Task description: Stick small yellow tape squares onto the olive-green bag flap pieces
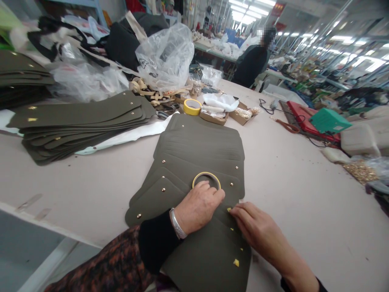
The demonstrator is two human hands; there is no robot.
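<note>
A spread stack of dark olive panels (200, 140) with small gold studs lies on the table in front of me. My left hand (199, 207) is closed on a nearly used-up roll of yellow tape (207, 174), resting over the panels. To its right, my right hand (258, 225) pinches a small piece of yellow tape (229, 209) at the right edge of a panel. More yellow tape bits, one of them larger (236, 263), stick along that edge nearer to me.
Another pile of olive panels (82, 117) lies at the left. Behind are a fuller yellow tape roll (192, 106), small boxes of hardware (243, 113) and clear plastic bags (167, 56). A green box (330, 120) stands at the right. A person (252, 61) is farther back.
</note>
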